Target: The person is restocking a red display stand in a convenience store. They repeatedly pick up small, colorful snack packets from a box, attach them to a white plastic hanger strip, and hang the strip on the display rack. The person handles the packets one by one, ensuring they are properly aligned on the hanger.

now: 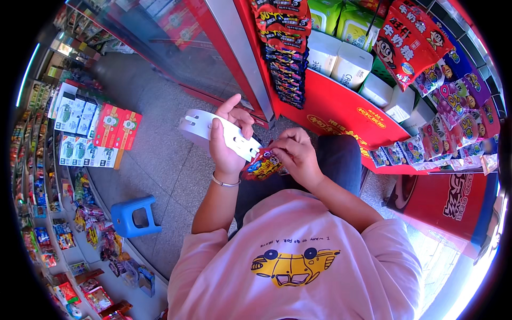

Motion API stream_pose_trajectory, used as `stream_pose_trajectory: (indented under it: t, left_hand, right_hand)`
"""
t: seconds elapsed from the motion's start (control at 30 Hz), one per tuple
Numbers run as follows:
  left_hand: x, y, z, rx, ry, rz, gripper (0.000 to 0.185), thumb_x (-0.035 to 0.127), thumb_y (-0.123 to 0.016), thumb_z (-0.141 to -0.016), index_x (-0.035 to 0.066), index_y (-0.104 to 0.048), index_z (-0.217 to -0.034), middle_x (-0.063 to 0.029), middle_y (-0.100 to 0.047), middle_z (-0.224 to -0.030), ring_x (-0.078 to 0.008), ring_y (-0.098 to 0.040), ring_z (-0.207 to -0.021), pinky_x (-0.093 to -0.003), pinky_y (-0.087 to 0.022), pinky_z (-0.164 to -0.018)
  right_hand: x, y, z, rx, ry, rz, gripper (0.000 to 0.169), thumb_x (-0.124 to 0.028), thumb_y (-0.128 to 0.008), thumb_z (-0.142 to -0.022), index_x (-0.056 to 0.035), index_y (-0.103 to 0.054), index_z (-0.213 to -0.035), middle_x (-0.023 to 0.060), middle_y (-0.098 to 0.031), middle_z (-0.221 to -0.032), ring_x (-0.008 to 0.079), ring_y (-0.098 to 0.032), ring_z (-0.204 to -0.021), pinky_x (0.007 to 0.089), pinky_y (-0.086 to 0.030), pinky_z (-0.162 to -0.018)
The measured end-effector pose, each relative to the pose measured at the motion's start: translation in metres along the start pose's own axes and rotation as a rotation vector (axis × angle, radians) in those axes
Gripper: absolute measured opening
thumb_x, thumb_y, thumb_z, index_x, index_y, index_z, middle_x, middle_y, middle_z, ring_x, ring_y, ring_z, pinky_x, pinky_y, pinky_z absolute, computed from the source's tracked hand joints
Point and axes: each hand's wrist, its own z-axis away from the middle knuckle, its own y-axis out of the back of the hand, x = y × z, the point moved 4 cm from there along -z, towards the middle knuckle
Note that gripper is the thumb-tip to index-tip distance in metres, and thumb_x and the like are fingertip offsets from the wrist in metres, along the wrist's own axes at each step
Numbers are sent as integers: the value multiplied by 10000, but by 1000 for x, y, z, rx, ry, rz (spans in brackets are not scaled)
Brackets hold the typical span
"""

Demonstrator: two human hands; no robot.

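A white plastic hanging strip (205, 123) with cut-out tabs curves across the palm of my left hand (229, 148). My left thumb lies along one edge of it, and the fingers curl at the other. At the strip's near end is a small, shiny red snack packet (262, 166) with colourful cartoon print. The thumb and fingers of my right hand (295, 154) pinch that packet's upper edge, close beside the strip. Whether the packet is hooked onto a tab cannot be made out. Both hands are above my lap.
A blue plastic stool (134, 216) stands on the floor at left, near stacked cartons (116, 126) and curved snack shelves (52, 208). Ahead are a red-framed glass door (216, 52) and hanging packets (286, 60). A red display stand (320, 104) rises close by on the right.
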Motion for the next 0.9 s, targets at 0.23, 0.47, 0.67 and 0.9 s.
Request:
stream_pose_trajectory:
  t: [0.23, 0.47, 0.67, 0.9]
  left_hand:
    - [-12, -25, 18, -517, 252, -17, 677, 400, -531, -820, -19, -300, -1298, -113, -515, -1097, -177, -492, -1025, -313, -359, -905]
    - [-20, -21, 22, -497, 246, -301, 432, 204, -416, -901, 3, -348, -1277, -118, -470, -1174, -175, -444, -1081, -314, -331, -937]
    - [-37, -27, 33, -577, 171, -604, 439, 169, -384, -899, -33, -310, -1283, -150, -400, -1271, -216, -393, -1162, -315, -288, -968]
    - [-68, -10, 57, -407, 371, -414, 509, 369, -338, -907, -28, -364, -1224, -91, -486, -1133, -156, -483, -1027, -290, -370, -891]
  right_hand:
    - [-3, 4, 2, -40, -186, -218, 56, -52, -570, -811, -27, -544, -854, 78, -552, -743, 174, -554, -684, 267, -429, -619]
    - [4, 9, 2, -67, -444, -589, 67, -54, -533, -857, 3, -497, -853, -8, -518, -722, 25, -473, -677, 190, -395, -587]
    - [3, 19, 0, -90, -515, -544, 46, -5, -540, -834, 9, -499, -850, 17, -570, -728, 21, -520, -663, 170, -403, -567]
    - [-18, 32, -15, -62, -404, -490, 85, 22, -544, -824, 17, -500, -896, 52, -610, -825, 49, -561, -738, 187, -448, -652]
